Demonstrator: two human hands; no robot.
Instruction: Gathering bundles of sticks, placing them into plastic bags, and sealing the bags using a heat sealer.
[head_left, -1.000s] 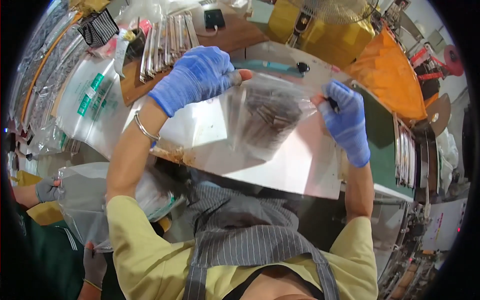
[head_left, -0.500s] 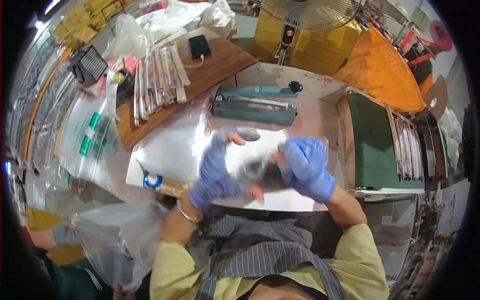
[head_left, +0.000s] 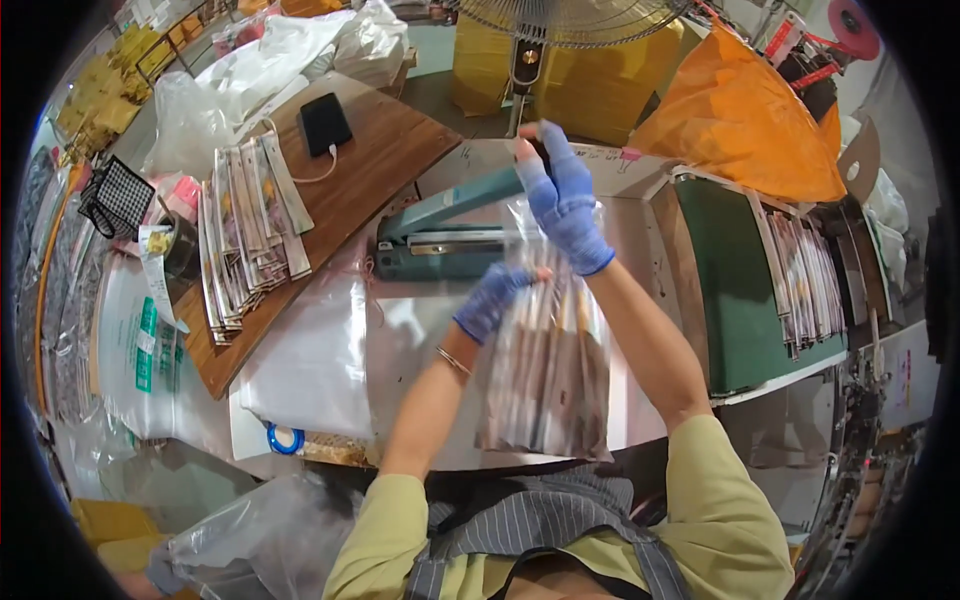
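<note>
The single view looks steeply down and forward from the left side of the wearer's head, through a wide fisheye lens. Nearest the camera, well below the right fingers (head_left: 563, 157), comes the wearer's pinstriped apron (head_left: 540, 518). The worktop (head_left: 412, 335) spreads beneath and around the fingers, within reach; the standing fan (head_left: 528, 60) stands farther off, beyond them. Edges far to either side of the fingers bend toward a dark, rounded rim.

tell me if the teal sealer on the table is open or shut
Open. The teal sealer has its upper arm slanting off the base, the gap widening rightward.
</note>
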